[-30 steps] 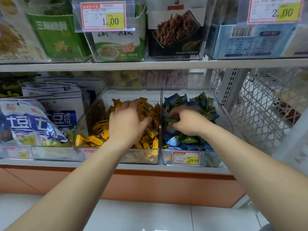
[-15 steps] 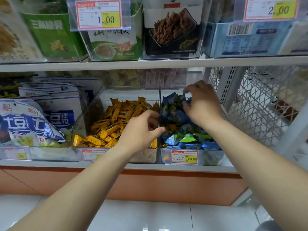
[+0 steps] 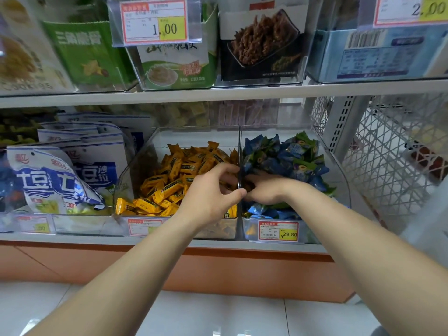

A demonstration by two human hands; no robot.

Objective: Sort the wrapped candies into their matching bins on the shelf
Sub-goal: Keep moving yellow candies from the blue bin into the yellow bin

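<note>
Right hand [image 3: 266, 190] dropped from the back of the blue bin [image 3: 340, 170] to its front-left corner since the frame half a second ago. It now sits against the clear wall [image 3: 239, 146] shared by the two bins. Left hand [image 3: 208, 195] barely shifted and is over the right side of the yellow bin [image 3: 194, 129], hard up to that same wall.

- Left hand: index finger and thumb curved into a C facing the wall, other fingers curled under. Can't tell if anything is held between them.
- Right hand: knuckles up, fingers pointing left into the candy and hidden by the wall and the left thumb. Can't tell the grip.
- The two hands meet at the wall, centre of frame, touching or nearly so.

Task items:
- Yellow-wrapped candies [image 3: 174, 180] fill the left bin, centre of frame.
- Blue and green-wrapped candies [image 3: 291, 156] are heaped in the right bin, just right of centre.
- A few yellow wrappers show low behind the blue bin's front panel, beside the price tag [image 3: 278, 231] reading 29.80.

Surroundings:
- Both bins sit on the lower shelf [image 3: 72, 238].
- Blue-and-white snack bags [image 3: 48, 180] lean at mid-left.
- Upper shelf carries boxed snacks and a 1.00 tag [image 3: 155, 20] at top centre.
- White wire mesh [image 3: 388, 154] stands at right.
</note>
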